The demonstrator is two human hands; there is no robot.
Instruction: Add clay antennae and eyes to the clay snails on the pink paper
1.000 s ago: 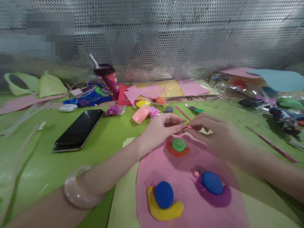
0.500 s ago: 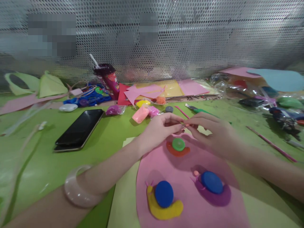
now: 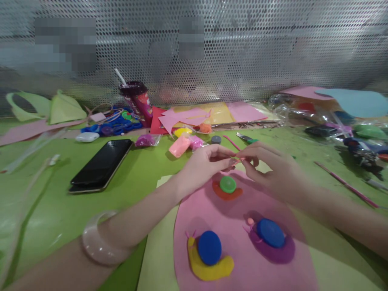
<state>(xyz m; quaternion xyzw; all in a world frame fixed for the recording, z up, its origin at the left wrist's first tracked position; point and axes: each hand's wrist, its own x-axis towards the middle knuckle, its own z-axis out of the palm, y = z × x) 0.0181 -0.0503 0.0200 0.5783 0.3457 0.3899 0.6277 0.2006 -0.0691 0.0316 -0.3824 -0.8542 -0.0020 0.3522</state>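
A pink clay bit (image 3: 238,159) is pinched between the left hand (image 3: 209,161) and right hand (image 3: 274,165); it could be squashed or torn by too firm a grip.

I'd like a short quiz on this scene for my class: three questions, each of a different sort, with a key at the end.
1. Multiple choice. What colour is the disc on the yellow snail?
a) green
b) blue
c) grey
2. True or false? The two hands are held far apart.
3. Fill the gap. A white ____ sticks up from the cup.

Key
1. b
2. False: the fingertips of the left hand and right hand come together at a small pink piece.
3. straw
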